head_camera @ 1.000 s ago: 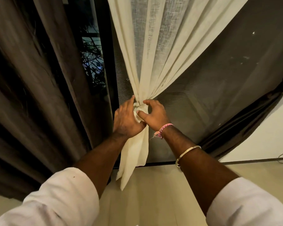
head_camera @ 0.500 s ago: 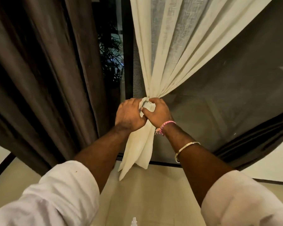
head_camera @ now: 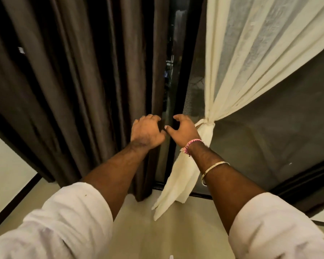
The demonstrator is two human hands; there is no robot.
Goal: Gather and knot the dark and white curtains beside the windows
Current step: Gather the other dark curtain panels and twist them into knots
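Note:
A white curtain (head_camera: 247,58) hangs at the right, gathered into a knot (head_camera: 206,124), with its loose tail dropping to the floor. A dark brown curtain (head_camera: 79,81) hangs in loose folds across the left. My left hand (head_camera: 147,130) is at the dark curtain's right edge, fingers curled and touching the fabric; I cannot tell if they grip it. My right hand (head_camera: 183,128) floats just left of the white knot, fingers loosely curled, holding nothing.
A dark window frame (head_camera: 178,90) and glass stand between the two curtains. A grey mesh screen (head_camera: 269,139) lies behind the white curtain. Beige floor (head_camera: 157,236) runs below. White sleeves cover my upper forearms.
Both hands have let go of the white curtain's knot and moved left toward the dark curtain. The view has swung left, so the knot now sits to the right.

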